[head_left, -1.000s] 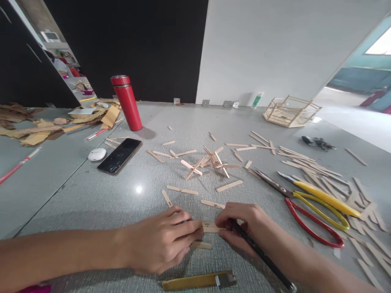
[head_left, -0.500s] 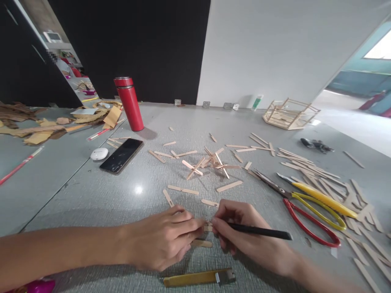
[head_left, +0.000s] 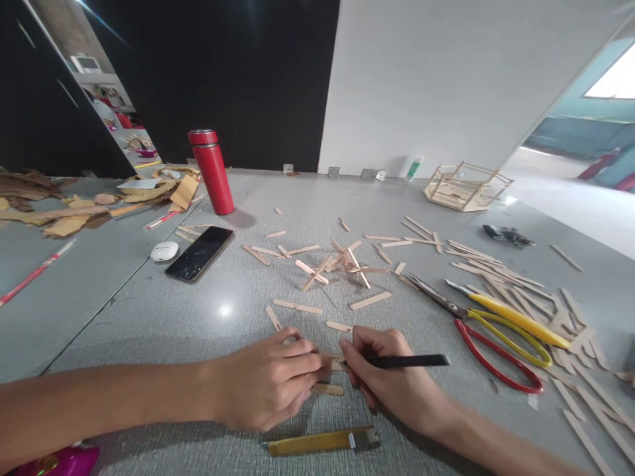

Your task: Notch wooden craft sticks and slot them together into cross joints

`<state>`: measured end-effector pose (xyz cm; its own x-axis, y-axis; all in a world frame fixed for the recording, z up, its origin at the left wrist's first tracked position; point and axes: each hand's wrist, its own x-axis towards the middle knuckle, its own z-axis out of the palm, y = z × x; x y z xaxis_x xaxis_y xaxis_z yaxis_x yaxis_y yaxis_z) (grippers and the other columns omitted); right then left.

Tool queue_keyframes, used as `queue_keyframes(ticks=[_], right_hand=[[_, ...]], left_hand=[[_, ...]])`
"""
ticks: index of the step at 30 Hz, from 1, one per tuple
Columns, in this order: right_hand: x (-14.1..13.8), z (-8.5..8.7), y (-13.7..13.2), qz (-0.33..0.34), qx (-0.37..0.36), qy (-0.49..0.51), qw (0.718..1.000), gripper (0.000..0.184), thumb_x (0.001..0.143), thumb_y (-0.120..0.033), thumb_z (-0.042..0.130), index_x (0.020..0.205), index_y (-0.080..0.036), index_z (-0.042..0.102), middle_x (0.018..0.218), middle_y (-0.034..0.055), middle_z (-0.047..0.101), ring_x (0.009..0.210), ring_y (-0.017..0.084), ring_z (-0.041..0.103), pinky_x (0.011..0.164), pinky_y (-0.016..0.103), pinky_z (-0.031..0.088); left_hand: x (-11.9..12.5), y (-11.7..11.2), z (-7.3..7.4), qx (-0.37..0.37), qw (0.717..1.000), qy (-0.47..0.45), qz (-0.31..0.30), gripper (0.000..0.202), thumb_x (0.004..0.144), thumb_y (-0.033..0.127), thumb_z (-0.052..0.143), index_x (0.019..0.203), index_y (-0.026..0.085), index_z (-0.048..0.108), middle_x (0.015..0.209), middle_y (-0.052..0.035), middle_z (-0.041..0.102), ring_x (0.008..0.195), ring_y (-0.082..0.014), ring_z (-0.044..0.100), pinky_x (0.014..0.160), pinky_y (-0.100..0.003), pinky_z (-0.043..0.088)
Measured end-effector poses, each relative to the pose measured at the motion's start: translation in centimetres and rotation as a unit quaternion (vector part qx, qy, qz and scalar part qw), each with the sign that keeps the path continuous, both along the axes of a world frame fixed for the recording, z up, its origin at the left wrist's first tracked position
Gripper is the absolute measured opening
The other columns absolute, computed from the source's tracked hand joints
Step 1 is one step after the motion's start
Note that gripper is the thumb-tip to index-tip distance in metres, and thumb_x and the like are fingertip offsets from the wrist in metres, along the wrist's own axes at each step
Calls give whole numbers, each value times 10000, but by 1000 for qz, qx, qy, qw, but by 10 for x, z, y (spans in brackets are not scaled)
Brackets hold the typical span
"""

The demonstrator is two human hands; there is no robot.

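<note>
My left hand (head_left: pixel 275 380) presses a wooden popsicle stick (head_left: pixel 338 363) down on the table, with its fingertips over the stick's left part. In my right hand (head_left: pixel 387 370) is a slim black pen-shaped tool (head_left: pixel 414 361), pinched near its front end. Its tip points at the stick between my hands; whether it is a pen or a blade I cannot tell. Partly under my left fingers lies another popsicle stick (head_left: pixel 327 389). Nearest me rests a yellow utility knife (head_left: pixel 317 441). Just beyond my right hand is a notched stick (head_left: pixel 339 326).
Scissors (head_left: pixel 464 314) and a yellow cutter (head_left: pixel 516 320) lie right, beside a heap of sticks (head_left: pixel 550 304). Crossed sticks (head_left: pixel 342 261) stand mid-table. A red flask (head_left: pixel 213 172), phone (head_left: pixel 201 254) and white earbud case (head_left: pixel 164 251) are left; a stick frame (head_left: pixel 466 188) stands far right.
My right hand and the black tool have shifted slightly left, and the tool's back end has swung up. The left hand still presses the stick. The view has moved a little.
</note>
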<state>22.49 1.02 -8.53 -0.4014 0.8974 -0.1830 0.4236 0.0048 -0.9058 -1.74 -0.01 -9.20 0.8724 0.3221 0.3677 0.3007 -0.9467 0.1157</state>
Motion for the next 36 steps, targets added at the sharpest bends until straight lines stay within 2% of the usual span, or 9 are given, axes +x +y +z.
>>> queue_keyframes(ticks=[4, 8, 16, 19, 25, 32, 36], right_hand=[[1, 0, -1, 13, 31, -9, 999, 414, 999, -429, 556, 654, -228, 448, 503, -64, 524, 348, 76, 484, 365, 192, 334], [1, -1, -2, 23, 58, -21, 998, 408, 985, -398, 583, 644, -241, 425, 466, -75, 476, 365, 90, 465, 388, 213, 330], [0, -3, -1, 29, 88, -43, 995, 437, 1012, -419, 505, 628, -253, 377, 469, -84, 378, 392, 88, 352, 388, 230, 254], [0, -3, 0, 27, 107, -51, 993, 449, 997, -396, 527, 614, -252, 340, 488, -88, 323, 432, 90, 296, 411, 242, 222], [-1, -5, 1, 28, 93, -57, 994, 441, 1020, -409, 488, 619, -249, 397, 470, -63, 430, 391, 89, 361, 375, 233, 261], [-2, -3, 3, 23, 103, -59, 993, 460, 968, -360, 583, 593, -247, 341, 501, -75, 336, 456, 94, 303, 406, 244, 230], [-2, -4, 3, 22, 100, -61, 993, 447, 979, -349, 566, 590, -248, 370, 464, -70, 383, 418, 92, 338, 382, 241, 248]], left_hand=[[0, 0, 0, 8, 1000, 0, -1, 285, 1006, 138, 502, 1244, 75, 647, 1202, -164, 727, 1089, -268, 635, 992, -446, 466], [1, 0, 2, 17, 1000, 0, -1, 281, 1003, 140, 514, 1233, 62, 655, 1180, -164, 730, 1067, -265, 642, 981, -436, 471], [1, 1, 3, 29, 1000, 6, 1, 261, 994, 155, 539, 1202, 99, 687, 1189, -150, 723, 1043, -256, 643, 951, -413, 478], [0, 1, 1, 31, 1000, 7, 2, 252, 995, 165, 539, 1179, 115, 704, 1198, -150, 720, 1048, -261, 640, 958, -420, 470], [0, 1, 0, 25, 1000, 10, 2, 248, 994, 149, 535, 1165, 90, 704, 1193, -157, 718, 1044, -267, 633, 959, -432, 470], [-1, 2, 1, 22, 1000, 10, 4, 236, 991, 145, 553, 1170, 116, 703, 1204, -148, 716, 1041, -259, 637, 947, -431, 480], [-2, 2, 1, 26, 999, 21, -6, 257, 1001, 137, 530, 1182, 50, 690, 1257, -174, 700, 1055, -273, 634, 945, -451, 486]])
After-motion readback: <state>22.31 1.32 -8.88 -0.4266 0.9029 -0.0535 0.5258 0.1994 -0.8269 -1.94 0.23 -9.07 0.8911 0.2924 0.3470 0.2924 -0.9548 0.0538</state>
